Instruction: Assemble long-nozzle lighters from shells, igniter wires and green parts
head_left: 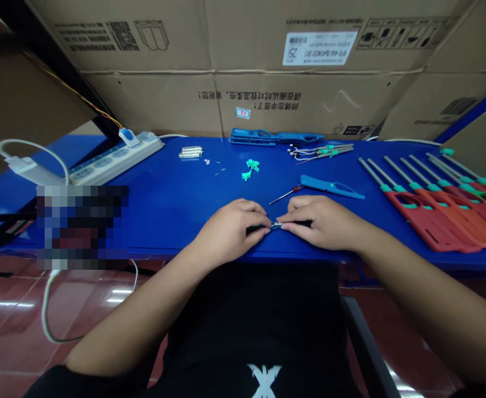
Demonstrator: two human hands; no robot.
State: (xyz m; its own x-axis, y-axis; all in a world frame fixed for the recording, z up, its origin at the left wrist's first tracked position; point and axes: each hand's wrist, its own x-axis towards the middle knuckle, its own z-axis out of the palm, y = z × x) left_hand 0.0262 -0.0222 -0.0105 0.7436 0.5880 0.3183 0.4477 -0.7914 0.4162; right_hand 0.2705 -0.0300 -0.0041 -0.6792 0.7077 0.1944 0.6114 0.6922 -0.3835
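Observation:
My left hand (228,229) and my right hand (320,222) meet at the middle of the blue table (172,204), near its front edge. Between their fingertips they pinch a small dark part with a metal tip (275,224); the fingers hide most of it. Closest to my right hand lie a small screwdriver with a red handle (286,194) and a blue plastic lighter shell (329,187). Teal plastic pieces (250,168) sit farther forward, beyond my left hand. Several finished-looking red and orange utility lighters (433,213) lie at the right.
A white power strip (114,160) with cables stands at the table's back left. Metal cylinders (191,152), wired metal rods (321,151) and a blue lighter body (276,137) line the back. Cardboard boxes (243,66) stand behind. A pixelated patch covers the left.

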